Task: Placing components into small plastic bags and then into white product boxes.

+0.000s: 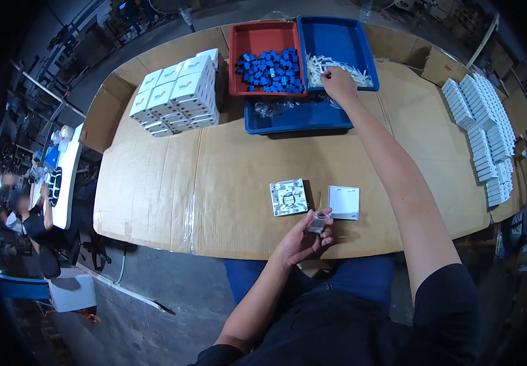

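Close to the table's near edge, my left hand [305,240] is closed around a small clear plastic container [318,222]. My right hand [339,84] is stretched out to the far blue tray [336,38], fingers pinched at the pile of small white stick-like pieces [361,78]; what they hold is too small to make out. Just beyond my left hand lies an open white box [298,196] with a grey-and-white patterned inside and a dark ring-like outline. Beside it on the right sits a flat white square lid or tray [344,202].
A red tray [257,38] of small blue parts stands left of the blue one. Another blue tray [300,122] with clear plastic pieces sits in front. White boxes [175,91] are stacked at left, white cases [486,137] at right. Cardboard walls [100,116] edge the table.
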`<state>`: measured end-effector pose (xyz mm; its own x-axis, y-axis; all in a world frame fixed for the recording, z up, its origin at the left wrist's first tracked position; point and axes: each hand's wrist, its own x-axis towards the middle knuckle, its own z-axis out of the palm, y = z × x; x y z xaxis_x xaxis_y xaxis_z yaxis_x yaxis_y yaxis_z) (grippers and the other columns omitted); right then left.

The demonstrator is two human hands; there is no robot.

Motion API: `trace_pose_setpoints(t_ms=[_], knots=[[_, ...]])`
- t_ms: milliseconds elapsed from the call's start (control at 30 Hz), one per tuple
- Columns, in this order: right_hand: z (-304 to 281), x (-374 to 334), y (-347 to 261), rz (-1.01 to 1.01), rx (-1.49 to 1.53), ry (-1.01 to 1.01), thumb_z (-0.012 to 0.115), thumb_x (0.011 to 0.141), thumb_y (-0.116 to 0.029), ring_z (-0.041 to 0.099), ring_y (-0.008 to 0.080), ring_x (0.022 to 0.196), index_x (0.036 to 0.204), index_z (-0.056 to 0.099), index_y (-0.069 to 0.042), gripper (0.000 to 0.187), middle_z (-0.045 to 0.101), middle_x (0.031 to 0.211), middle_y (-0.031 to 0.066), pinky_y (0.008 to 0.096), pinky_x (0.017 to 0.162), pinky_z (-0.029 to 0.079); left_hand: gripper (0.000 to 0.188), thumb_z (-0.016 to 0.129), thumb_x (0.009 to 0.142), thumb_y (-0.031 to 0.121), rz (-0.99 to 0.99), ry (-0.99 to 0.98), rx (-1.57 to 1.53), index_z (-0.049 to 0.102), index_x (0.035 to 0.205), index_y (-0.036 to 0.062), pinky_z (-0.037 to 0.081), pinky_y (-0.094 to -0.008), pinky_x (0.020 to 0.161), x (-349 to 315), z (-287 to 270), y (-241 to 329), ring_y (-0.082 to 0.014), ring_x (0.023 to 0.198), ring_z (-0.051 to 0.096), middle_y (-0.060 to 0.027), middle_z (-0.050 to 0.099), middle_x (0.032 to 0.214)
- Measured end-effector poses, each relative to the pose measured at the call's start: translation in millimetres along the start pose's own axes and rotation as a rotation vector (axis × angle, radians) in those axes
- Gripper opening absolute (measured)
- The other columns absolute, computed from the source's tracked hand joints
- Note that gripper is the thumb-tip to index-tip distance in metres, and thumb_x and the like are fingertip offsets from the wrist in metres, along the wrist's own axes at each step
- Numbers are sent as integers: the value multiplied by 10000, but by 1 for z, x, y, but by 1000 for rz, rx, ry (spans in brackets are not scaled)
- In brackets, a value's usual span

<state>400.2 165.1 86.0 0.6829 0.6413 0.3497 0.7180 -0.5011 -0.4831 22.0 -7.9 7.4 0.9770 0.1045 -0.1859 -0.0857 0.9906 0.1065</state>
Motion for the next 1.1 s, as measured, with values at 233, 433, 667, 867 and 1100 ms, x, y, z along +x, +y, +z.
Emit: trace_pose_setpoints(t_ms=[233, 433, 667, 867, 1100], knots=[[-42, 1, 54, 6, 436, 67, 750, 928, -284, 633, 132, 709, 940, 774, -18, 267, 731, 809, 53, 295, 649, 480, 579, 474, 1106, 472, 18, -38, 8, 500, 1468, 21, 525, -373, 901, 3, 0, -2, -188, 893, 573, -67, 652, 1130], [-100, -67, 42, 222, 1099, -212, 697, 1012, -212, 501, 20, 663, 1064, 743, -20, 204, 673, 886, -20, 190, 590, 368, 570, 474, 1098, 506, 104, 32, -11, 559, 1408, 35, 492, -407, 887, -5, 2, -2, -206, 853, 563, -60, 636, 1037], [-174, -162, 13, 108, 1101, -157, 744, 973, -165, 523, 37, 703, 1083, 770, -17, 186, 712, 890, -2, 211, 616, 382, 543, 443, 1114, 482, 408, 114, 212, 541, 1453, 69, 508, -381, 954, -1, 81, 11, -196, 1016, 651, -41, 691, 1187], [-200, -225, -14, 96, 1035, -119, 780, 932, -61, 577, 20, 753, 1060, 779, -13, 137, 699, 848, -27, 194, 663, 431, 536, 437, 1114, 497, 428, 118, 169, 561, 1439, 88, 527, -370, 968, 4, 118, 23, -199, 1051, 675, -21, 725, 1233], [-209, -244, -23, 39, 972, -169, 775, 936, -43, 569, 13, 730, 1041, 783, -10, 110, 676, 811, -44, 185, 656, 432, 536, 528, 1081, 501, 362, 131, 178, 600, 1399, 75, 542, -327, 921, 6, 123, 19, -174, 1038, 678, -44, 698, 1274]])
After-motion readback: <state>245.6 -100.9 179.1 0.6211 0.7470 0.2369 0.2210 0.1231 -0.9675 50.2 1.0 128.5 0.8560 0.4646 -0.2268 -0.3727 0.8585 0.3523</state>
